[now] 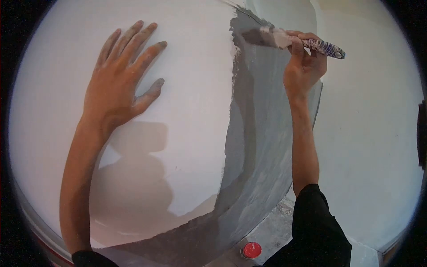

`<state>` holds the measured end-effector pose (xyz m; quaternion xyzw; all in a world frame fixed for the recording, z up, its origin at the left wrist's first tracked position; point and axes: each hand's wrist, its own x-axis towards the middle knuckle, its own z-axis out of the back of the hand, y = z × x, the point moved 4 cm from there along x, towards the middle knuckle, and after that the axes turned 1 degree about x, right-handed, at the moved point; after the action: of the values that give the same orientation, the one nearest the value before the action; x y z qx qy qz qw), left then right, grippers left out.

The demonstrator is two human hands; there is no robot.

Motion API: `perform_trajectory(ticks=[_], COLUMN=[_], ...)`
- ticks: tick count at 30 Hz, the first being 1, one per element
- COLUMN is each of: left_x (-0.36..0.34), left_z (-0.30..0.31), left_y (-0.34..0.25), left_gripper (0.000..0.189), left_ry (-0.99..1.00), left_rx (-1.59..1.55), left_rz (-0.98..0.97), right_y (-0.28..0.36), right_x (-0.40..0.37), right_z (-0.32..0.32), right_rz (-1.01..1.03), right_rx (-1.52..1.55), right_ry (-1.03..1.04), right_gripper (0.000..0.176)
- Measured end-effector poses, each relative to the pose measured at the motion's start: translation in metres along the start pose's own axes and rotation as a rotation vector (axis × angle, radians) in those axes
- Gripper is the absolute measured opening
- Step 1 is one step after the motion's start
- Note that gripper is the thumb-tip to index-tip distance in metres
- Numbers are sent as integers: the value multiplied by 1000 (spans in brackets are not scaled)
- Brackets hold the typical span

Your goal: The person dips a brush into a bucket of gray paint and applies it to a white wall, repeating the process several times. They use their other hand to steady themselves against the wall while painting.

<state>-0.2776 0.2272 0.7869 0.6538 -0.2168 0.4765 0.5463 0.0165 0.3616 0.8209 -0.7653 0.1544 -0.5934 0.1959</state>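
The brush (280, 39) is gripped between the thumb and bent fingers of the right hand (307, 66), with the wrist raised and the forearm stretched upward, while the left hand (115, 78) is spread open and empty, its palm seemingly laid against the white wall (191, 98). The bristles (255, 37) are held at the top of the grey coating (271, 102), which is apparently being brushed out there; a light, steady stroke along its ragged edge seems called for. Below, a red-topped container (252, 250) is seen.

Two hands (116, 80) (304, 69) show up top, one brush (278, 38) at upper right, and one red lid (252, 250) at bottom centre.
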Motion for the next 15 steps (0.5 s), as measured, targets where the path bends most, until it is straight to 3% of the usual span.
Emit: perform_trajectory(ticks=[2,4,7,10,11,14,15], left_x=[0,1,0,-1,0,0,0], left_z=[0,-1,1,-1,-1,0,0], left_y=[-1,-4,0,-4,-2,-2,-3], left_gripper=[61,62,63,64,65,67,67], left_ry=[-19,10,8,11,1,19,19], left_rx=[-6,-14,7,5,15,12,16], left_rz=[-14,-15,6,-17,-20,-6,-8], right_y=[-9,-5,1,-9,2,11,3], right_x=[-1,-3,3,-3,-2,-19,-29], right_z=[-11,-8,-12,-20,-12,-5,-8], right_rz=[-37,-36,118,-44,-8,80,-142], right_rx=[-292,-324,20,-198,-266,-117,-223], right_ry=[133,138,-33,162,194,94,204], right_gripper=[11,11,10,10,9,9,10])
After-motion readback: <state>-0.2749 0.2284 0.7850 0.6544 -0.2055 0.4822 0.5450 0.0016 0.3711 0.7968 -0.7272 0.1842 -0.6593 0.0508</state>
